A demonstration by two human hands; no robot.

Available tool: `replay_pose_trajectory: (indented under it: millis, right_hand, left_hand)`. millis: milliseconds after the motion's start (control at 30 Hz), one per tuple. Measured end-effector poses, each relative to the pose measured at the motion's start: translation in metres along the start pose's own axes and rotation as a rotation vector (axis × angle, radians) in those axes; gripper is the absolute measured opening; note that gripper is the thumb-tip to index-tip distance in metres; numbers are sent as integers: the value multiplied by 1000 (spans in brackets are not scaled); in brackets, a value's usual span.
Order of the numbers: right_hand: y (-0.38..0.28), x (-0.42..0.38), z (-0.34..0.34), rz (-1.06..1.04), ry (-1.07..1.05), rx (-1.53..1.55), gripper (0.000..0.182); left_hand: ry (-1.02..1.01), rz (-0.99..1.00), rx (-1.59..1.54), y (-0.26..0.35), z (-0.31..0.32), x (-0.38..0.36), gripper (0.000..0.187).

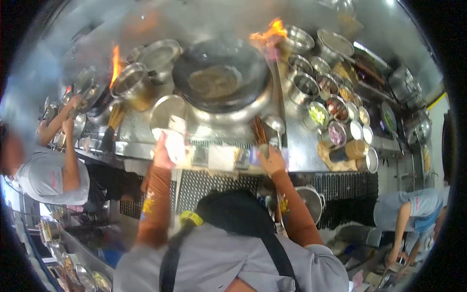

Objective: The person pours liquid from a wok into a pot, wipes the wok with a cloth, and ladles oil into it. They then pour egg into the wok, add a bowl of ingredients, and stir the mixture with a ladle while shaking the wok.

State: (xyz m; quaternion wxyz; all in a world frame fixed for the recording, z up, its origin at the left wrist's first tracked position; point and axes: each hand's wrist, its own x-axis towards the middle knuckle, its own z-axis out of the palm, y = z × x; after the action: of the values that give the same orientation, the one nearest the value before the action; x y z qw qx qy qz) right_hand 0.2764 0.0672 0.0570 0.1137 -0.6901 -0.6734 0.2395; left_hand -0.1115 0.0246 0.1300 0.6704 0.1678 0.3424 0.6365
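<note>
My left hand (pixel 164 152) is closed on a white cloth (pixel 175 146) at the counter's front edge, just below a round metal lid or plate (pixel 168 111). My right hand (pixel 271 159) is wrapped round the lower end of a brown bristle brush (pixel 258 129), whose bristles point up. A metal ladle (pixel 275 124) lies just right of the brush. Beyond both hands a large black wok (pixel 221 75) sits on the stove, with some brownish liquid in its bottom. Steam blurs the area above it.
Flames rise left (pixel 116 65) and right (pixel 270 33) of the wok. Metal bowls of chopped ingredients (pixel 318 115) crowd the right counter. Another bamboo brush (pixel 114 119) stands at left. A co-worker (pixel 58 170) is at the left, another (pixel 408 209) at lower right.
</note>
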Motion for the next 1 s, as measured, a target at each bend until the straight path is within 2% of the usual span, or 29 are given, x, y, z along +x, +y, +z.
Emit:
replay_pose_trajectory:
  millis: [67,133,200,267,367,400,433,467,533,600,633,667,733,800,867,933,1000]
  right_hand:
    - [10,15,24,-115,120,42,59]
    - [-17,9,-32,102,-203,336,56]
    - [-19,-5,-81,290,-278,900,53]
    - [-30,-32,-141,212,-276,1129,43]
    - [-94,-50,-194,-11,-205,1329,53]
    - [-100,-38,-186,-7,-298,1421,57]
    - [-104,-19,-175,-11,-392,1512,60]
    - [-111,0,-169,-20,-492,1596,65]
    - [-146,32,-156,-136,-413,1379,69]
    - [-159,84,-165,-332,-512,917,68]
    - [-169,111,-162,-565,-349,662,62]
    - [-186,127,-173,-522,-491,694,59]
    - [-203,185,-170,-676,-643,323,59]
    - [-246,221,-140,-707,-713,150,57]
    - [-284,244,-145,-425,-678,359,55]
    - [-283,252,-157,-632,-215,504,55]
    - [-262,253,-211,-638,-285,447,56]
  left_hand:
    - [-117,3,-22,3,4,-2,72]
    - [-121,-19,-43,10,-2,-13,72]
    - [-142,-78,26,14,-35,-21,74]
    - [-86,-123,-59,12,-48,-32,77]
    - [-12,-128,-7,-1,-51,-24,71]
    - [-1,-137,24,-4,-44,-13,67]
    - [-69,-203,-87,-7,-41,2,50]
    - [57,-123,-82,-2,4,6,45]
    - [40,-186,-115,-11,20,28,44]
    - [19,-224,-109,-19,30,46,44]
    - [63,-175,-101,-21,39,50,44]
    - [104,-183,-94,-21,45,52,44]
    - [155,-121,-76,-31,47,64,48]
    - [111,-76,-121,-29,62,78,48]
    - [126,-37,-158,-35,75,86,47]
    - [184,0,-152,-31,82,93,44]
    - [202,6,-142,-29,80,97,47]
